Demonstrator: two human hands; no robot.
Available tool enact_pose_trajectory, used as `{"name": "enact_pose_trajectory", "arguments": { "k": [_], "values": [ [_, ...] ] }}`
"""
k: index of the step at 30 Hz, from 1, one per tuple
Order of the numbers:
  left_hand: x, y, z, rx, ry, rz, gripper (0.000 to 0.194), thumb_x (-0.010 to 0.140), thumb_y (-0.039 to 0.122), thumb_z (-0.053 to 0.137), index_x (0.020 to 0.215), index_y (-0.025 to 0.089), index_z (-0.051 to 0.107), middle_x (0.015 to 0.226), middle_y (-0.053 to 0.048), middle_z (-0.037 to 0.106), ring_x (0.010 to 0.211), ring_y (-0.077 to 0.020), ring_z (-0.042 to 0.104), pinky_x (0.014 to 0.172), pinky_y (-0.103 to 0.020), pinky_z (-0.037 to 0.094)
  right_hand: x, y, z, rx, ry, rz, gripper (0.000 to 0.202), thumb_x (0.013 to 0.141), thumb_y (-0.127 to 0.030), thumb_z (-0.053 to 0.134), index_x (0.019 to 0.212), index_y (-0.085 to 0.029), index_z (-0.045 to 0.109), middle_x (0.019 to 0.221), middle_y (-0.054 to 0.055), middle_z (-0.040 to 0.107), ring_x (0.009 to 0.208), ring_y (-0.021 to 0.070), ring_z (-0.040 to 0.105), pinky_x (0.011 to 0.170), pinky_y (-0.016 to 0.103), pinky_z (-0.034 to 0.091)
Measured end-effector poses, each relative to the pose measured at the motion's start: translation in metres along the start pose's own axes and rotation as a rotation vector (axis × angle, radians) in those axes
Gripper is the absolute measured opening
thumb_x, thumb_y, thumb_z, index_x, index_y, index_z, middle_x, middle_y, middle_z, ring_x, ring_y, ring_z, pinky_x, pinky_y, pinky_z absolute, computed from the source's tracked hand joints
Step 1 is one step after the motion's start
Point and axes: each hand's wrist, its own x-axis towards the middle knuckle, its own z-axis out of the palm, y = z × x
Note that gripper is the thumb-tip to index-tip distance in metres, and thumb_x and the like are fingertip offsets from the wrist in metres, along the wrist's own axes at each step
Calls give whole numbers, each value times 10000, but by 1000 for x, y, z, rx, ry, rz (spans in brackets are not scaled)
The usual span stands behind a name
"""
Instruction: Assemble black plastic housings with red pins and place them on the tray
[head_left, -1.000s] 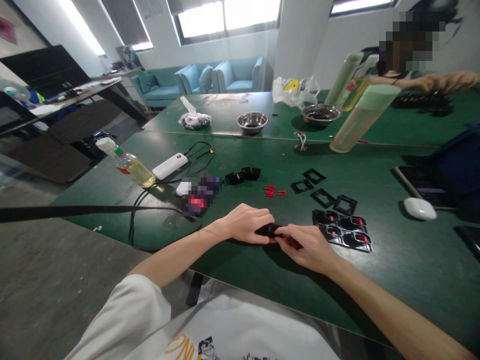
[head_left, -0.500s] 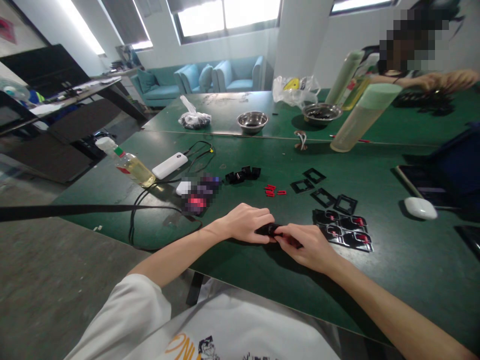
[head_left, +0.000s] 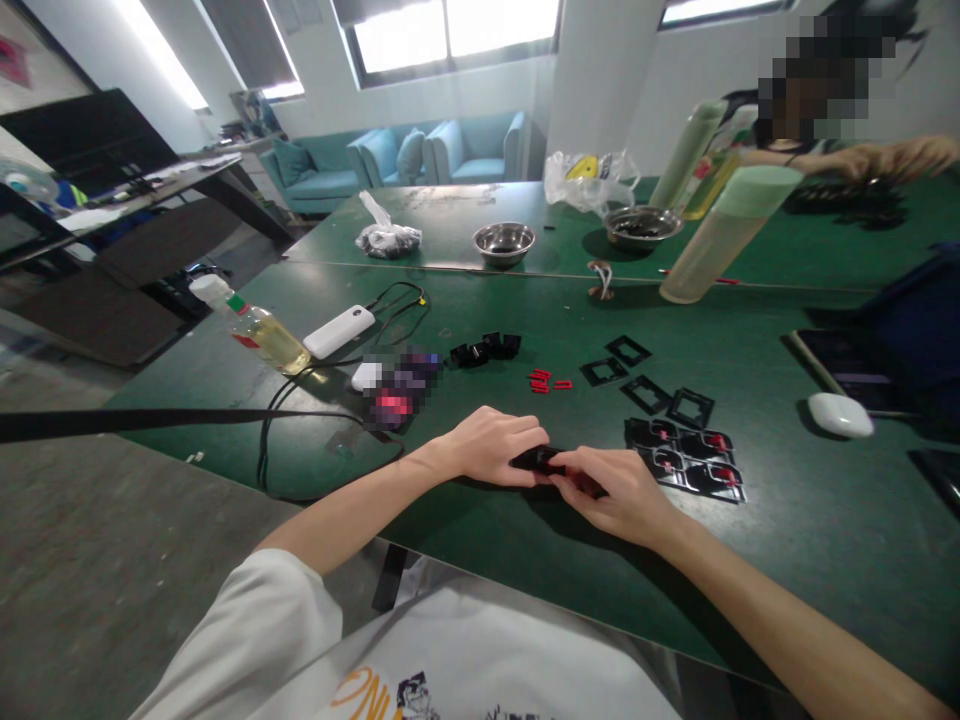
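Near the table's front edge, my left hand (head_left: 499, 447) is closed around one side of a small black plastic part (head_left: 534, 459). My right hand (head_left: 611, 487) pinches the other side of it, and the fingers of both hands hide much of its shape. Beyond my hands lie several small red clips (head_left: 540, 381). A cluster of black plastic pieces (head_left: 486, 349) is farther back to the left. To the right are several flat black square frames (head_left: 627, 372). Just beside my right hand sit black assembled units (head_left: 686, 459) with red bits in them.
A bottle of yellow liquid (head_left: 271, 338), a white power bank (head_left: 339, 331) and cables are on the left. Steel bowls (head_left: 504, 243) and a tall green-lidded bottle (head_left: 724, 240) stand farther back. A white mouse (head_left: 841, 416) lies right. Another person's hands (head_left: 892, 160) work across the table.
Almost nothing differs. Both my hands stay in place on the black plastic part, with at most a slight shift of the fingers.
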Motion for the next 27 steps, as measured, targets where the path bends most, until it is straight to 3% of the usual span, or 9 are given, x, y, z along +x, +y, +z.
{"name": "enact_pose_trajectory", "arguments": {
  "k": [12, 19, 27],
  "values": [
    [1, 1, -2, -2, -28, -3, 437, 1004, 603, 622, 1174, 201, 645, 1062, -35, 740, 897, -188, 741, 636, -295, 423, 0, -1, -4, -77, 74, 39, 146, 1029, -292, 657, 1149, -208, 653, 728, -36, 663, 518, 95, 563, 524, 236, 426],
    [0, 0, -3, 0, -54, -3, 392, 993, 548, 639, 1162, 194, 641, 1064, -43, 735, 901, -190, 736, 650, -292, 437, 0, -1, -3, -154, 47, -12, 243, 1039, -322, 658, 1227, -169, 645, 761, -22, 676, 544, 101, 579, 547, 242, 429],
    [-1, 1, -2, 8, -19, -5, 382, 1011, 554, 609, 1128, 192, 643, 1062, -38, 739, 878, -188, 737, 652, -294, 438, -2, 0, -2, -167, 15, 8, 229, 1051, -348, 638, 1181, -164, 677, 718, -29, 672, 530, 107, 565, 539, 259, 383]
  ]
}}
